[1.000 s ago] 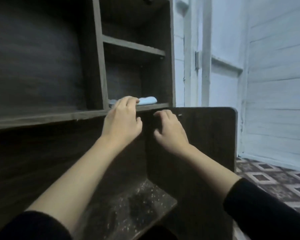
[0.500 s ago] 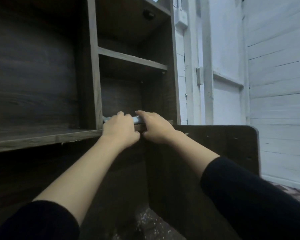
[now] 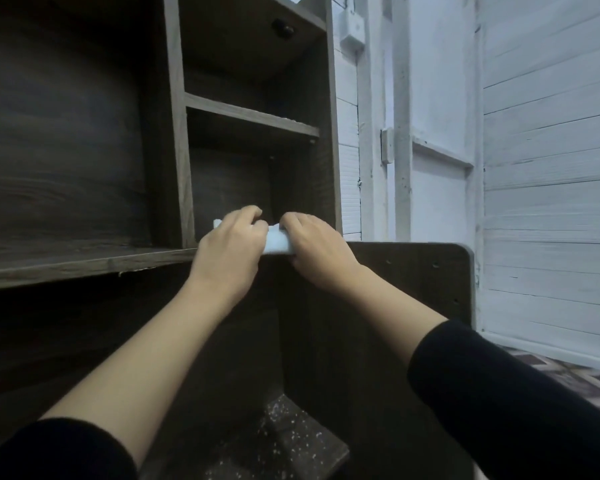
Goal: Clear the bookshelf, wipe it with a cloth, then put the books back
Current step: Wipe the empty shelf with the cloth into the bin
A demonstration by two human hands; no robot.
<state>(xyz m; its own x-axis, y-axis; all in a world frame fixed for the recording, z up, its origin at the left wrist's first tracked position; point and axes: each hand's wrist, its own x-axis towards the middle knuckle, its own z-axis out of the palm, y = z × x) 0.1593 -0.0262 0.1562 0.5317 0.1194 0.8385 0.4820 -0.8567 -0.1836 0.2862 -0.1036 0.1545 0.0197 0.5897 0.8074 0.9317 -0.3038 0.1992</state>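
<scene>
Both hands now meet on the cloth [image 3: 277, 243]; one second earlier they lie apart at the shelf edge, with the cloth behind them.

Head view:
- Left hand [image 3: 231, 242]: centre of frame, fingers curled over the left end of the cloth.
- Right hand [image 3: 314, 245]: just beside it, clamped on the right end.
- The cloth, pale blue, rests at the front edge of the lower shelf board [image 3: 84, 263] of the bookshelf [image 3: 174, 133].
- Every compartment in view, including the one above the upper shelf board [image 3: 250, 116], holds no books.

Status, as a judgement: clearing appears complete. Wiping is at or near its start. Book return is not yet done, and no books are in view.
</scene>
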